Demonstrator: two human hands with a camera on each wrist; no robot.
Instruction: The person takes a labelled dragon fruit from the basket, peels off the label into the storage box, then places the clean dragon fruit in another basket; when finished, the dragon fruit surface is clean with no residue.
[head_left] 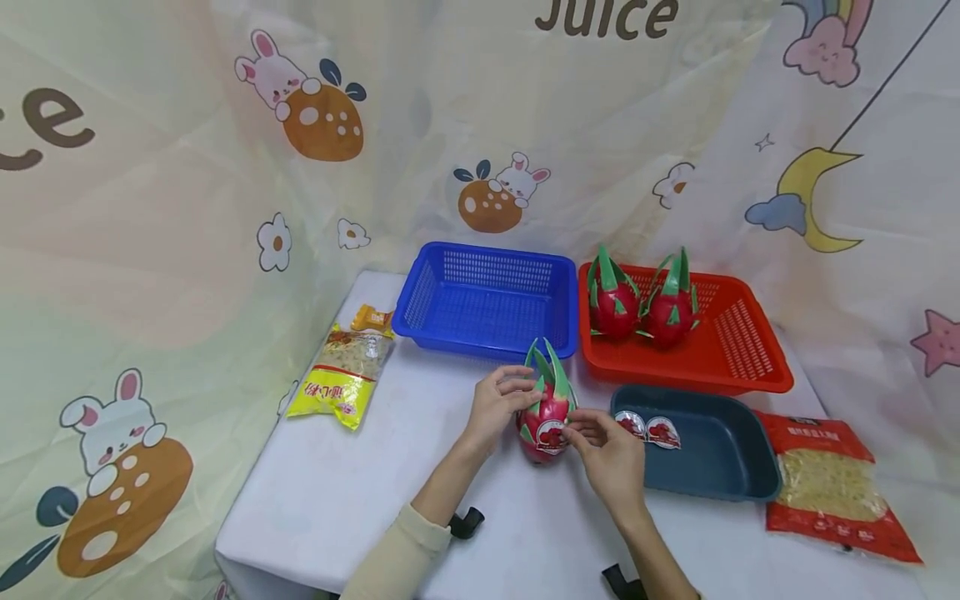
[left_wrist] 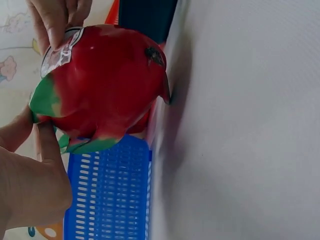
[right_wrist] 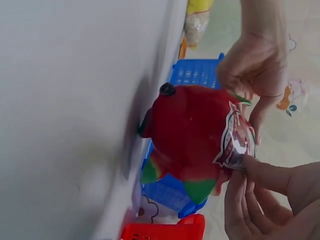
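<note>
A red toy dragon fruit (head_left: 555,407) with green leaves stands on the white table, its leafy crown up. My left hand (head_left: 497,407) grips its upper left side; in the left wrist view, thumb and fingers hold it near a green leaf tip. A round sticker (head_left: 551,436) with a red picture lies against the fruit's near side. At the sticker's right edge, my right hand (head_left: 617,462) pinches it between thumb and fingers, as the right wrist view shows (right_wrist: 237,142). Two similar stickers (head_left: 663,432) lie at the left side of the dark teal tray (head_left: 720,492).
Behind the fruit stands a blue basket (head_left: 487,337). Two more dragon fruits (head_left: 670,318) sit in the red basket (head_left: 720,379). A yellow food bag (head_left: 341,379) and a small orange packet (head_left: 372,320) lie left. On the right is a red food bag (head_left: 832,483), beside the tray.
</note>
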